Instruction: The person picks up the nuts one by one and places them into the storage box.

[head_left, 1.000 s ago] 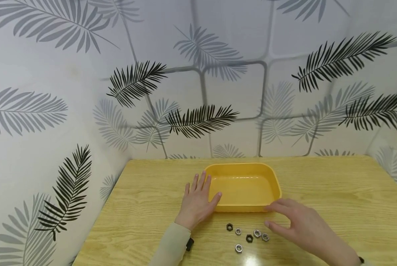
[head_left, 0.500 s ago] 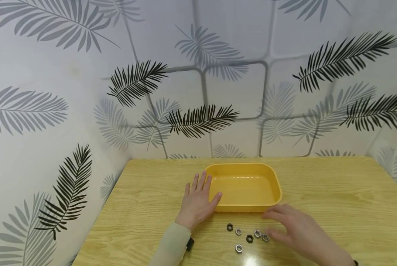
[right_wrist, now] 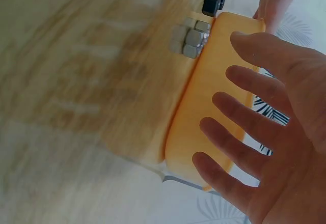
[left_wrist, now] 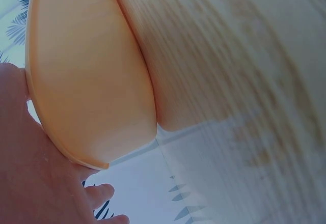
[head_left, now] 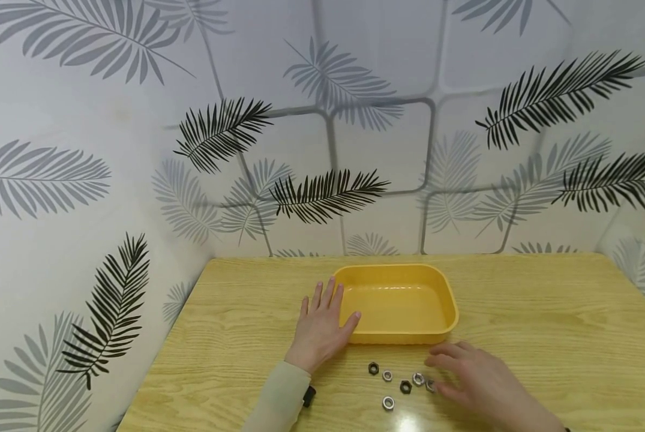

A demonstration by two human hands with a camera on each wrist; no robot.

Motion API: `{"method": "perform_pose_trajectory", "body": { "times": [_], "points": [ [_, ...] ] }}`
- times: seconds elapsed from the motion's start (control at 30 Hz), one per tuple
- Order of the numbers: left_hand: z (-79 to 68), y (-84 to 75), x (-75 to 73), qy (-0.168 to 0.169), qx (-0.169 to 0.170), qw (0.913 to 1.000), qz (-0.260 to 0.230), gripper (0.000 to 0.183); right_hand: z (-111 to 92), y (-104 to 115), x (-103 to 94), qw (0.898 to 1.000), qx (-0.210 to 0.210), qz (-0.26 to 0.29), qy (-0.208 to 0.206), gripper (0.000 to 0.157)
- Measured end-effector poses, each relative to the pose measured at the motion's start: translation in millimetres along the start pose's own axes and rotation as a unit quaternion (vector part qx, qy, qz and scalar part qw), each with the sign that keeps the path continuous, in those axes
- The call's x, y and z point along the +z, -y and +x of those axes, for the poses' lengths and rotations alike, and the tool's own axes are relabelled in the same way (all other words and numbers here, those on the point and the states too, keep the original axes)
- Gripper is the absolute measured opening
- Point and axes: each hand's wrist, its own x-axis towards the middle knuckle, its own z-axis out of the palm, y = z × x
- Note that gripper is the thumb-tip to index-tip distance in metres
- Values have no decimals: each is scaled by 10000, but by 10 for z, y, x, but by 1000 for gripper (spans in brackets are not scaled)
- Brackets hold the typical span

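A yellow plastic tray (head_left: 395, 338) lies on the wooden table. My left hand (head_left: 319, 336) rests on its left rim with straight, spread fingers, and the left wrist view shows the hand along the tray's edge. In front of the tray lie several hex nuts: a dark nut (head_left: 373, 368), another dark nut (head_left: 405, 387), and silver ones, such as the silver nut (head_left: 388, 403). My right hand (head_left: 476, 375) hovers beside the rightmost silver nut (head_left: 430, 386), its thumb tip partly covering it. In the right wrist view the right hand's fingers (right_wrist: 249, 112) are apart and hold nothing.
The table (head_left: 549, 312) extends to both sides of the tray. Behind it stands a pale wall (head_left: 376, 222) with a leaf pattern. A dark wrist strap (head_left: 308, 396) shows at the left sleeve (head_left: 279, 396).
My right hand has moved down and slightly left, from the tray's front right corner toward the rightmost silver nut. The left hand, tray and nuts look unmoved.
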Motion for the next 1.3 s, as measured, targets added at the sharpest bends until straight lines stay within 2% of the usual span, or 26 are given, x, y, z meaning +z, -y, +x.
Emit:
{"method": "perform_pose_trajectory", "body": {
  "times": [0.37, 0.67, 0.97, 1.3],
  "points": [
    [11, 3, 2, 10, -15, 10000, -41, 77, 27, -8, 73, 9993, 108, 78, 343, 28],
    [19, -12, -36, 31, -29, 10000, -55, 77, 63, -37, 126, 9984, 36, 344, 443, 22],
    [-10, -21, -38, 5, 37, 10000, -27, 77, 88, -8, 155, 9954, 259, 477, 793, 22],
    [5, -18, -21, 27, -39, 10000, -28, 78, 129, -22, 170, 9951, 331, 425, 830, 20]
  ]
}}
